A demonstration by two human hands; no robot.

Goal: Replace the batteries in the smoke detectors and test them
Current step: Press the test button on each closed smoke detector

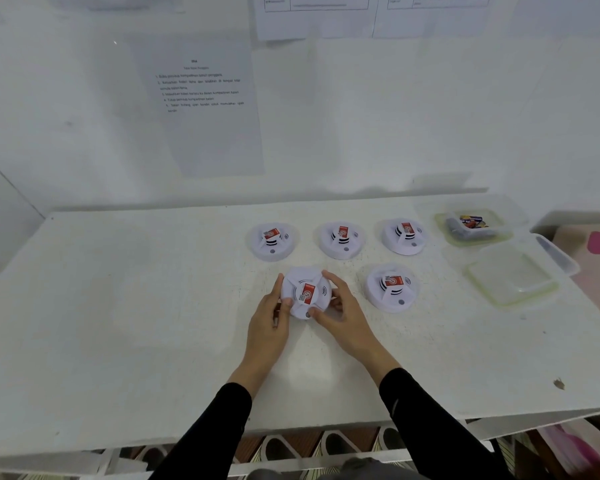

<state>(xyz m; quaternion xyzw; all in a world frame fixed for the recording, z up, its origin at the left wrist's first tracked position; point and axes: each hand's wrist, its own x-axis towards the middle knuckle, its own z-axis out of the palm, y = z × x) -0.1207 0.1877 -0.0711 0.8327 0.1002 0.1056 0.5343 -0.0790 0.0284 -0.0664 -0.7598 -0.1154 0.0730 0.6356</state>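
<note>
Smoke detectors, five in all and each white and round with a red label on its face, lie on the white desk [118,306]. Three form a back row: the back left detector [272,239], the back middle detector [342,239] and the back right detector [404,235]. The front right detector [392,287] sits alone nearer the person. The held detector [305,294] is in front of the row, face up, between both hands. The left grip [269,323] curls round its left rim with the thumb on the near edge. The right grip [343,313] wraps its right rim, fingers over the far side and thumb by the grey button. Whether it rests on the desk or is raised a little I cannot tell. At the far right a clear tub [499,233] holds batteries [470,221]. Just beside it, nearer, lies a second clear tray [513,275]. A printed sheet [201,105] hangs on the wall behind. Both forearms wear black sleeves.
</note>
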